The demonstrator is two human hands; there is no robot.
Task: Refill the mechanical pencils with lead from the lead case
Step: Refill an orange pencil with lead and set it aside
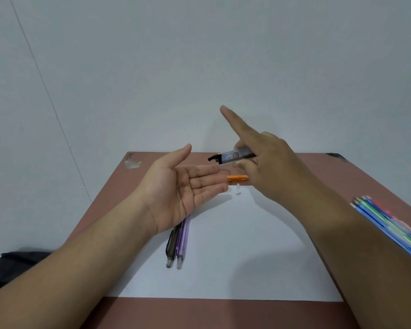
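Observation:
My right hand (268, 162) grips a dark lead case (233, 156) above the table, its black lid end pointing left and its index finger stretched up. My left hand (183, 186) lies palm up, fingers straight, just left of and below the case's open end, holding nothing. An orange mechanical pencil (237, 178) lies on the white sheet (223, 257) behind my fingers, with two small white caps (237, 189) next to it. A black pencil (171, 245) and two purple pencils (182, 243) lie side by side under my left wrist.
The white sheet lies on a brown table (109, 198) set against a pale wall. A bundle of coloured wooden pencils (389, 224) rests at the table's right edge. A dark bag (14, 264) sits low at the left, off the table.

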